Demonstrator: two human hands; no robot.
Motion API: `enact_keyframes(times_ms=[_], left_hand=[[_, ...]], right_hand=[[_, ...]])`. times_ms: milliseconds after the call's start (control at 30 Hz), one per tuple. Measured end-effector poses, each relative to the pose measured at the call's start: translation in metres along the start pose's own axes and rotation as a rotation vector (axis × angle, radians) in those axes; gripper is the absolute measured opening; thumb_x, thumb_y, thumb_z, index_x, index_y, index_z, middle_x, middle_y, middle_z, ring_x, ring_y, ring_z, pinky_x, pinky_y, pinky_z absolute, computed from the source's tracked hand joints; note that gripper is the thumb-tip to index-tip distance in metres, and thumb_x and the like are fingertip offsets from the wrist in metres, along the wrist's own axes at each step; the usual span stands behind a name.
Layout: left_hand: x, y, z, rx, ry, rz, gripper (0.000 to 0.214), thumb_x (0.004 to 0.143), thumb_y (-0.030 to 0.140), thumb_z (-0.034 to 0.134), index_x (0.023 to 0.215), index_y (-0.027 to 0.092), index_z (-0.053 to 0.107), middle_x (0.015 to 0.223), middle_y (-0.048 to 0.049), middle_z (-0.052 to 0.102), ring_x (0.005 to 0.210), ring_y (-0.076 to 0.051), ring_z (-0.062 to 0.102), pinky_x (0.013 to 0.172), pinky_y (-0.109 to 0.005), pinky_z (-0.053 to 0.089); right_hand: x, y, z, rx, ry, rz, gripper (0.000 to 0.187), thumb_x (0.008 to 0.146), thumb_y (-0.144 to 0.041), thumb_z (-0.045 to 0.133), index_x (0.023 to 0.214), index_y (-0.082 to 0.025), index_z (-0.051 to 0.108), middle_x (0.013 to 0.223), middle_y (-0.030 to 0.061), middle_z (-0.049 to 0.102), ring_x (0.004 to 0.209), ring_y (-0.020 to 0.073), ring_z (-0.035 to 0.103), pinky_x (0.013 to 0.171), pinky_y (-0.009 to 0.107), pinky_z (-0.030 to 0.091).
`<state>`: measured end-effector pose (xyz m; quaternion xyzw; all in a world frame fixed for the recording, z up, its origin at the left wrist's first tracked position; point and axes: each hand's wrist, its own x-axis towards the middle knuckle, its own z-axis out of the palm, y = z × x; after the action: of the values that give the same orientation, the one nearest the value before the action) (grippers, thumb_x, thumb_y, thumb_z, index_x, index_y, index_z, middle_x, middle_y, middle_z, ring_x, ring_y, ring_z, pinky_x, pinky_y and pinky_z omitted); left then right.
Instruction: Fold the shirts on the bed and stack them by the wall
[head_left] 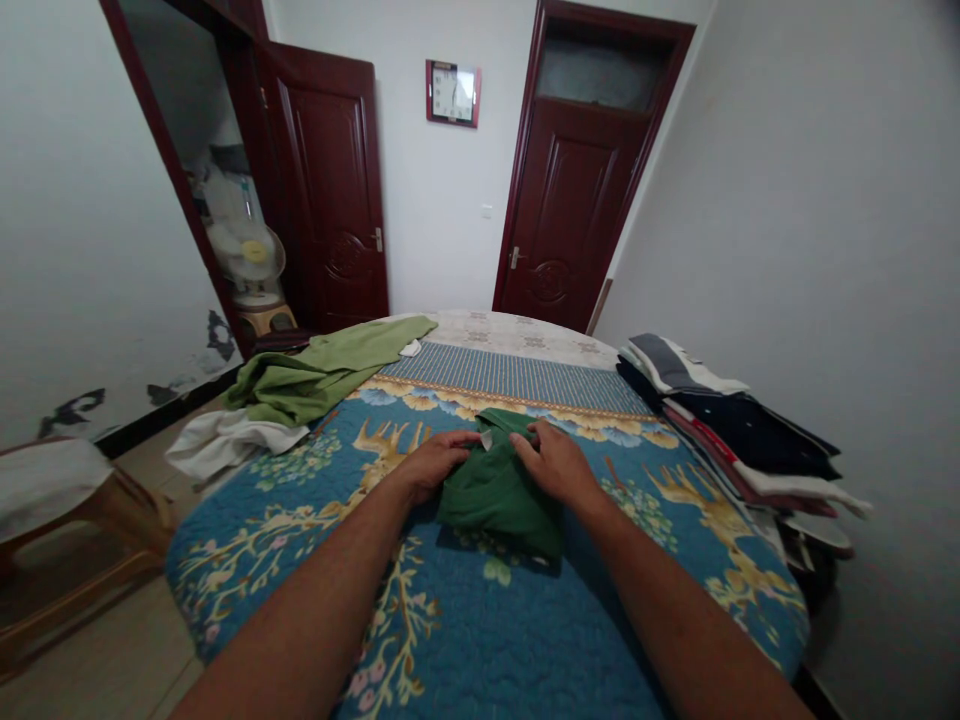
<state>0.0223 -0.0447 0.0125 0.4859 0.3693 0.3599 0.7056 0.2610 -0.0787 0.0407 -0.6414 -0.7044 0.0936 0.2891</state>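
- The left forearm reaches in from the lower left, slanting forward and inward over the blue quilted cover on the table.
- The right forearm comes from the lower right at a matching slant, so the two arms converge near the middle of the cover.
- The left hand is palm down at the upper left edge of a dark green garment, its back turned up and its fingers pointing right across the cloth.
- Those fingers lie close together, their tips on the garment just beside a small pale label; whether they pinch the fabric, I cannot tell.
- The right hand rests at the garment's upper right edge, back up, wrist behind it toward the viewer.
- Its thumb lies on the cloth, apart from the bent index finger; the other fingertips are hidden, so I cannot tell how firmly they hold.
- The green garment lies bunched into a compact shape on the cover, between the hands.
- A light green garment spreads at the table's far left; a stack of folded clothes sits at the right edge.
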Motion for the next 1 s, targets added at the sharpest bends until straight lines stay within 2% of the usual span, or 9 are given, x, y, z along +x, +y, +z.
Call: enact_keyframes(times_ms=[100, 200, 267, 433, 567, 667, 767, 900, 1000], left_hand=[[-0.004, 0.000, 0.006, 0.094, -0.026, 0.050, 0.063, 0.071, 0.018, 0.080, 0.134, 0.019, 0.070, 0.108, -0.0087, 0.081, 0.086, -0.022, 0.077, 0.078, -0.032, 0.060], [-0.004, 0.000, 0.012, 0.145, 0.050, 0.132, 0.084, 0.072, 0.028, 0.088, 0.149, 0.021, 0.056, 0.122, -0.0118, 0.078, 0.097, -0.025, 0.076, 0.083, -0.035, 0.060], [-0.003, -0.001, 0.014, 0.211, 0.106, 0.160, 0.091, 0.071, 0.032, 0.091, 0.152, 0.020, 0.051, 0.127, -0.0145, 0.076, 0.101, -0.027, 0.076, 0.087, -0.037, 0.060], [0.002, -0.002, 0.018, 0.509, 0.138, 0.300, 0.069, 0.070, 0.036, 0.089, 0.133, 0.018, 0.068, 0.131, -0.0148, 0.074, 0.120, -0.034, 0.069, 0.108, -0.045, 0.052], [0.000, -0.005, 0.026, 0.550, 0.199, 0.342, 0.084, 0.066, 0.037, 0.092, 0.142, 0.020, 0.063, 0.136, -0.0172, 0.071, 0.123, -0.038, 0.068, 0.110, -0.047, 0.050], [-0.002, -0.008, 0.031, 0.532, 0.195, 0.363, 0.098, 0.058, 0.031, 0.098, 0.147, 0.021, 0.059, 0.139, -0.0187, 0.069, 0.123, -0.039, 0.067, 0.111, -0.048, 0.049], [-0.003, -0.009, 0.031, 0.474, 0.165, 0.394, 0.099, 0.055, 0.030, 0.100, 0.145, 0.022, 0.061, 0.136, -0.0178, 0.070, 0.123, -0.038, 0.067, 0.110, -0.047, 0.050], [-0.003, -0.007, 0.025, 0.430, 0.133, 0.371, 0.091, 0.064, 0.040, 0.097, 0.146, 0.026, 0.060, 0.132, -0.0142, 0.072, 0.115, -0.035, 0.070, 0.107, -0.046, 0.052], [-0.004, -0.005, 0.023, 0.454, 0.095, 0.373, 0.088, 0.069, 0.040, 0.094, 0.148, 0.027, 0.058, 0.135, -0.0137, 0.072, 0.118, -0.033, 0.070, 0.109, -0.046, 0.051]], right_hand=[[-0.002, -0.005, 0.003, 0.053, -0.042, 0.006, 0.054, 0.101, -0.062, 0.056, 0.130, -0.018, 0.069, 0.101, 0.0114, 0.076, 0.091, 0.0259, 0.070, 0.081, 0.033, 0.046], [-0.003, -0.008, 0.005, 0.067, -0.064, -0.020, 0.059, 0.098, -0.063, 0.060, 0.134, -0.017, 0.069, 0.102, 0.0119, 0.076, 0.095, 0.0276, 0.069, 0.085, 0.034, 0.047], [-0.005, -0.010, 0.006, 0.065, -0.064, -0.044, 0.064, 0.096, -0.063, 0.062, 0.137, -0.014, 0.067, 0.106, 0.0137, 0.075, 0.100, 0.0290, 0.068, 0.091, 0.036, 0.047], [-0.009, -0.020, 0.008, 0.102, -0.095, -0.075, 0.062, 0.101, -0.063, 0.054, 0.138, -0.016, 0.066, 0.114, 0.0139, 0.074, 0.108, 0.0284, 0.067, 0.098, 0.037, 0.047], [-0.009, -0.023, 0.008, 0.100, -0.089, -0.064, 0.056, 0.100, -0.059, 0.057, 0.136, -0.018, 0.067, 0.118, 0.0137, 0.074, 0.111, 0.0294, 0.067, 0.099, 0.038, 0.046], [-0.007, -0.021, 0.011, 0.038, -0.099, -0.056, 0.038, 0.097, -0.040, 0.060, 0.122, -0.015, 0.072, 0.113, 0.0151, 0.075, 0.107, 0.0290, 0.068, 0.095, 0.036, 0.046], [-0.003, -0.013, 0.015, 0.008, -0.086, -0.036, 0.022, 0.095, -0.028, 0.056, 0.103, -0.017, 0.072, 0.101, 0.0118, 0.075, 0.096, 0.0253, 0.067, 0.084, 0.032, 0.044], [0.006, -0.001, 0.015, 0.070, -0.082, 0.050, 0.015, 0.091, -0.021, 0.055, 0.080, -0.021, 0.066, 0.082, 0.0046, 0.071, 0.080, 0.0202, 0.063, 0.070, 0.028, 0.037], [0.009, 0.003, 0.014, 0.158, -0.103, 0.090, 0.016, 0.090, -0.023, 0.056, 0.076, -0.021, 0.064, 0.076, 0.0015, 0.067, 0.075, 0.0184, 0.061, 0.064, 0.027, 0.034]])
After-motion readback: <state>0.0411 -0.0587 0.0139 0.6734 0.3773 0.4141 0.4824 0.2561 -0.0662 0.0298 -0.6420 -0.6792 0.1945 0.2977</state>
